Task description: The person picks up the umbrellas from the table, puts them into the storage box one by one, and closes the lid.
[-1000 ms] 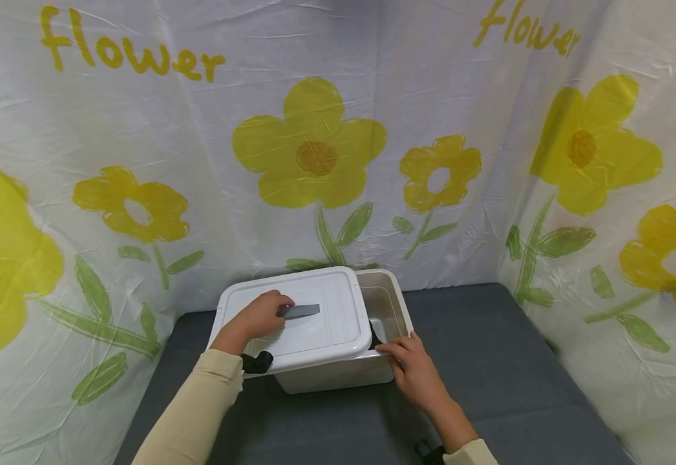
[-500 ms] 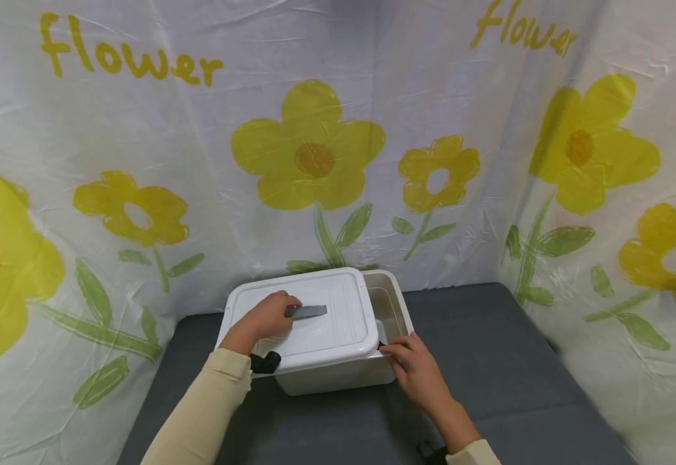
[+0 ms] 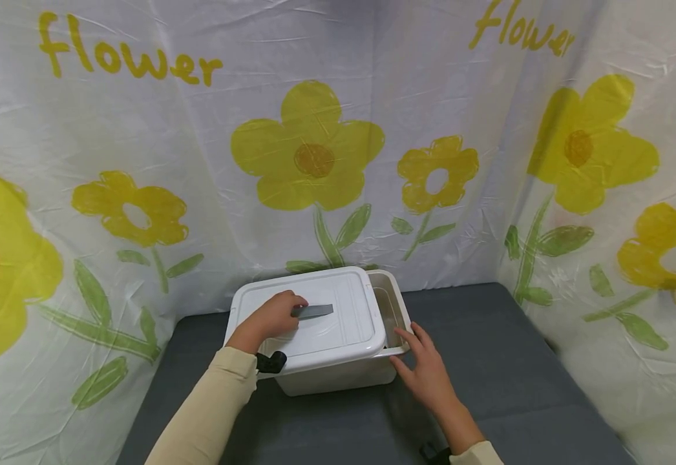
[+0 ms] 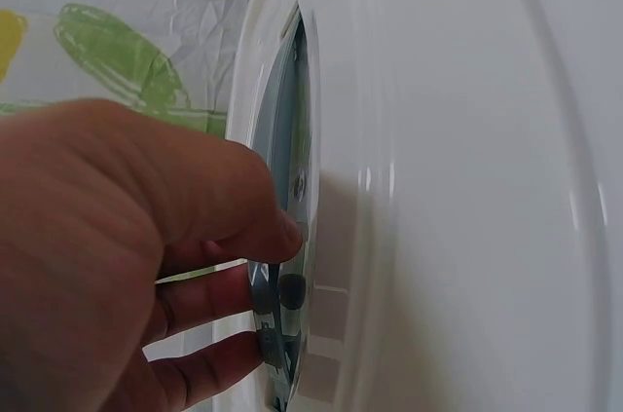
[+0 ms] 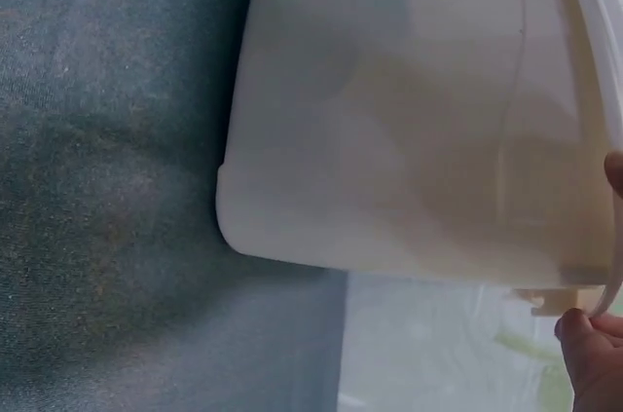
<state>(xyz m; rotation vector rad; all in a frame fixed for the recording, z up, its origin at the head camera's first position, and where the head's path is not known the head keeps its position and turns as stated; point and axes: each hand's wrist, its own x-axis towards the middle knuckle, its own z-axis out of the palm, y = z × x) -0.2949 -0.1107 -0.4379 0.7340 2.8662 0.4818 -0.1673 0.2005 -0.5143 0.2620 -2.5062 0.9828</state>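
Observation:
A beige plastic storage box [image 3: 344, 374] stands near the back of the table, partly covered by a white lid [image 3: 344, 290]. The lid lies shifted to the left and a little askew, so the box's right end is uncovered. My left hand [image 3: 276, 316] pinches the grey handle [image 3: 316, 310] in the lid's middle between thumb and fingers; the left wrist view shows the same handle [image 4: 277, 149] up close. My right hand [image 3: 425, 368] holds the box's front right corner, thumb at the front rim and fingers over the right rim. The box's contents are mostly hidden.
A dark grey cloth covers the table [image 3: 501, 361]. Close behind the box hangs a white curtain [image 3: 210, 142] with yellow flowers, and it continues along both sides. The box's right rim [image 3: 396, 294] is exposed beyond the lid.
The lid has slid to the right with my left hand on its handle, narrowing the opening. My right fingers have spread and shifted slightly right along the box's corner.

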